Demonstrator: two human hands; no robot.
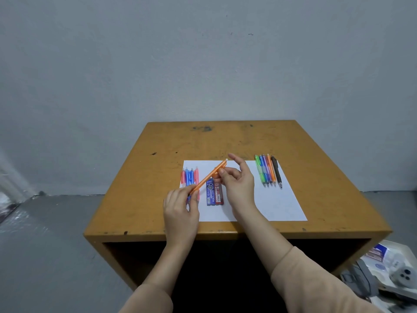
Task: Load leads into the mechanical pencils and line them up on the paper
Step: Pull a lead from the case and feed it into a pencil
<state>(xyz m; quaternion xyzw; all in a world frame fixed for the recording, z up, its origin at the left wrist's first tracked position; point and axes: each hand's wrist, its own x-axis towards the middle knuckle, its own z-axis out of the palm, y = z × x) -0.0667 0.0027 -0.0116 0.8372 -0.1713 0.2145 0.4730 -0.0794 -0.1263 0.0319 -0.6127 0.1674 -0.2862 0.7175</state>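
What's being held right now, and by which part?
One orange mechanical pencil: left hand grips its lower end, right hand pinches it near the white-capped upper end.

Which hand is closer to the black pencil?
The right hand. It pinches the orange pencil to the left of the black pencil, not touching it. The left hand grips the orange pencil's other end, farther left, over the pink and blue pencils.

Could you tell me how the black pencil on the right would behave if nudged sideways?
The black pencil looks slim and round, so it would probably roll on the paper. It seems rigid and light, so a gentle push should move it. Leftward, the orange pencil beside it would likely stop it.
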